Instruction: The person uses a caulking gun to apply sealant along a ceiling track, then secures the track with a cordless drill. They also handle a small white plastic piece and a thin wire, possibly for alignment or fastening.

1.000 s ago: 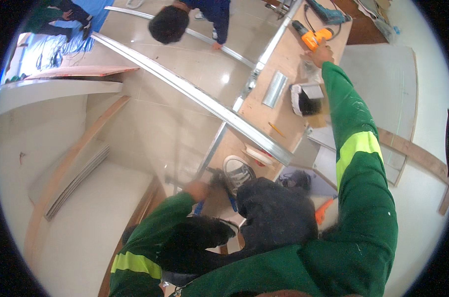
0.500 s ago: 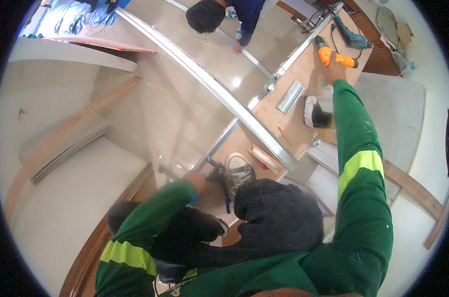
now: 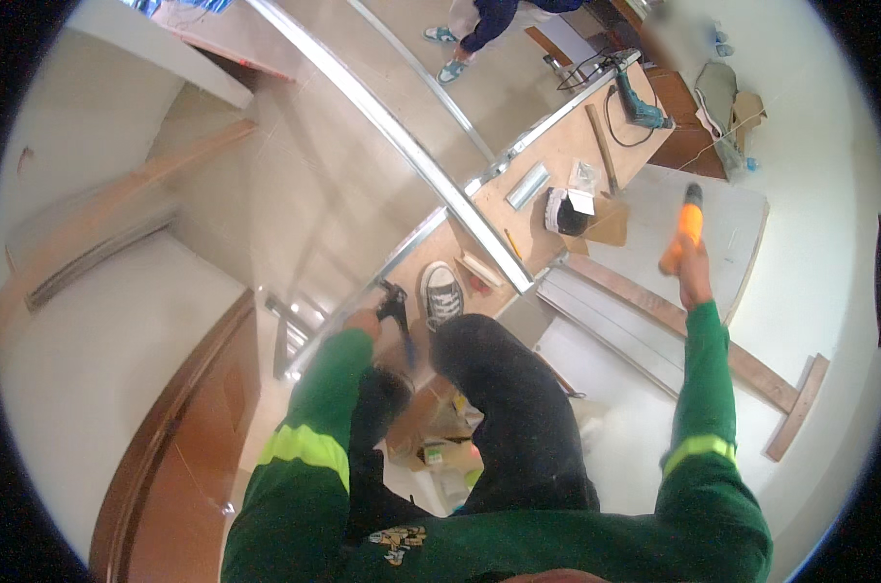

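My right hand is wrapped round an orange cordless drill with a black chuck, held out over pale boards at the right. The drill points away from me. My left hand is low at the near end of the plywood plank, by its metal edge. Just beside it lies a dark claw hammer with a blue-tipped handle. The left fingers are small and blurred, so their grip is unclear. A black sneaker with a white toe rests on the plank to the right of the hammer.
A long metal channel crosses the plank. Farther along are a short metal piece, a pencil, a shoe, a wooden handle and a corded teal drill. Another person is beyond. Wooden strips lie right.
My right hand has lifted the orange drill off the plank and brought it right and nearer. My view has shifted. The other person's head and hand have left the picture.
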{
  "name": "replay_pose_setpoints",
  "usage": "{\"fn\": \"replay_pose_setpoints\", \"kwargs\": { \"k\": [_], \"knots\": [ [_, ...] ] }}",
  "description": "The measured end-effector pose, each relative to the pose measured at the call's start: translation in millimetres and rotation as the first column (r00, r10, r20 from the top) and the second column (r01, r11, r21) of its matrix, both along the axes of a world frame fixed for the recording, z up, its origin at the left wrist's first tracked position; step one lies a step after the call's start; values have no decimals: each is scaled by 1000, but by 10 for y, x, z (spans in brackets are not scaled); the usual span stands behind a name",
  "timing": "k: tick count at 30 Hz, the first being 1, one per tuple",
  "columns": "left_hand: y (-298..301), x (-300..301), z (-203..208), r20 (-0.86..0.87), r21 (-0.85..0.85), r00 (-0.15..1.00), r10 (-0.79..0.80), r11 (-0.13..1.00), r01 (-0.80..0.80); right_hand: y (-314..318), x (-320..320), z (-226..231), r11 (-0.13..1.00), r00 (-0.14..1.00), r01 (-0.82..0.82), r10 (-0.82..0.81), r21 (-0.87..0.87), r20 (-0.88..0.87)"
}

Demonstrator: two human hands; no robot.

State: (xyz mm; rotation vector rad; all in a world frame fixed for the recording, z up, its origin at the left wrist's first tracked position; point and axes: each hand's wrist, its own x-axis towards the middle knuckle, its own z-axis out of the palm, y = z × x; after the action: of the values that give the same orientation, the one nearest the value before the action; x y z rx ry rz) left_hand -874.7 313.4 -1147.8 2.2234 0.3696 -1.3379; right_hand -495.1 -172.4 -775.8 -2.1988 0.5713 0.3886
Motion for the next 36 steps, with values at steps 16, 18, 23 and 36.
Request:
{"fn": "replay_pose_setpoints", "kwargs": {
  "k": [16, 18, 23, 36],
  "knots": [
    [334, -56, 1750, 172, -399, 887, 430, 853, -336, 1198, -2368, 3130, 940, 958, 211, -144, 269, -247],
    [368, -39, 2426, 144, -511, 826, 546, 755, -410, 1290, -2432, 3316, 951, 964, 130, -56, 279, -260],
    [369, 37, 4342, 51, -710, 692, 720, 514, -481, 1763, -2491, 3959, 918, 910, -204, 306, 341, -280],
    [432, 171, 8588, -282, -851, -323, 904, -391, -351, 3707, -2500, 5396, -11, 136, -670, 981, 742, 138]
  ]
}}
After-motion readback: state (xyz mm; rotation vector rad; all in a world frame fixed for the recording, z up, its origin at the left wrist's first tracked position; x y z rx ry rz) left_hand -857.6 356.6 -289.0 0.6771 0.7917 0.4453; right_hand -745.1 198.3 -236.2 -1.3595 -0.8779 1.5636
